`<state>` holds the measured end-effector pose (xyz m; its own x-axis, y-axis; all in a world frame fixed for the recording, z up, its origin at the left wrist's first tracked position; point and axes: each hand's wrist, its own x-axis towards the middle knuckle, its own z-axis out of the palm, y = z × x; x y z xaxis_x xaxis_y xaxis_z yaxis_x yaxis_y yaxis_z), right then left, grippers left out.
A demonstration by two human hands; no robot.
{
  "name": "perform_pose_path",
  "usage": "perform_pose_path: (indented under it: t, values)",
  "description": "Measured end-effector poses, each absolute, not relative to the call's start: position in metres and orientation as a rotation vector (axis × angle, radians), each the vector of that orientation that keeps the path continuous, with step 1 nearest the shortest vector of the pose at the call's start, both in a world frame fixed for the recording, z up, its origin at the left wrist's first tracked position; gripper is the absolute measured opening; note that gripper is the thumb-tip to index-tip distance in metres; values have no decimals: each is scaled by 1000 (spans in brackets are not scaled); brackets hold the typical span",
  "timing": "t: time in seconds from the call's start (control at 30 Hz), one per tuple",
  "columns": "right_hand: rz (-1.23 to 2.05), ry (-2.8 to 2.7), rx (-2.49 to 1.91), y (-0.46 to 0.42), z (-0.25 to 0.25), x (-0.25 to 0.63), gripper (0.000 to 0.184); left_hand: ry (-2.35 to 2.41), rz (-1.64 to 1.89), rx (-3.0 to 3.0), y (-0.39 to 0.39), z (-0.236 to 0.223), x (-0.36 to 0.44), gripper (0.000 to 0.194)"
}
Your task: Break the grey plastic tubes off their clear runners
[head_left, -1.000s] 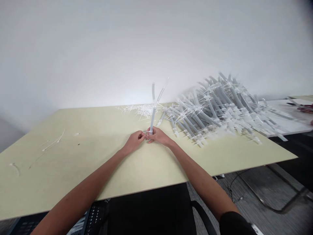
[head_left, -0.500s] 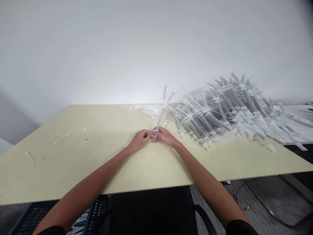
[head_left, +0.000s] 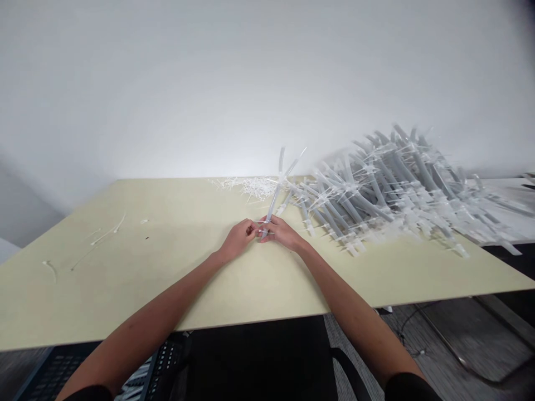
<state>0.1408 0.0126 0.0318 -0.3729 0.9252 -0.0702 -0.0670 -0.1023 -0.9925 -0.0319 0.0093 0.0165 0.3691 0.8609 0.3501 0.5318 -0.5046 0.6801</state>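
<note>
Near the middle of the table, my right hand (head_left: 286, 233) is closed around the lower end of a clear plastic tube assembly (head_left: 273, 201). The assembly stands tilted, and two thinner branches fork from its top. My left hand (head_left: 239, 239) is just left of it, thumb and fingers pinched on the tail of a thin white cable tie (head_left: 259, 221) that reaches across to the tube's lower end. Fingers hide part of the tie and the tube's bottom fitting.
A large heap of similar tube assemblies (head_left: 380, 184) covers the table's right side. Loose white cable ties (head_left: 257, 188) lie in a pile at the back edge. A few tie scraps (head_left: 117, 225) are scattered at left. Below the table (head_left: 175, 301) is a dark crate (head_left: 167, 356).
Both hands stay almost in place, with only a slight shift of the fingers at the tube's lower end. The view has moved very slightly.
</note>
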Motion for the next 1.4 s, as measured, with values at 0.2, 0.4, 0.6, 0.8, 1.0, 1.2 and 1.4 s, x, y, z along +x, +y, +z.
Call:
perform_pose_path:
  t: [0.2, 0.4, 0.6, 0.8, 1.0, 1.2, 1.4]
  values:
    - [1602, -1363, -987, 14, 29, 142, 23, 1219, 929, 2361, 5, 22, -33, 14]
    - [1592, -1419, -970, 13, 30, 143, 40, 1210, 919, 2198, 9, 18, -35, 14]
    - [1556, -1444, -999, 14, 28, 145, 40, 1231, 894, 2082, 8, 20, -34, 10]
    - [1575, -1440, -973, 14, 25, 147, 32, 1213, 885, 2030, 5, 28, -35, 6]
    - [1622, -1430, -950, 9, 31, 152, 30, 1220, 895, 1986, 2, 29, -37, 7]
    - [1623, -1415, -901, 6, 40, 154, 27, 1248, 928, 1796, 0, 27, -38, 23]
    - [1562, -1412, -884, 11, 37, 153, 27, 1131, 916, 1735, 1, 29, -34, 26]
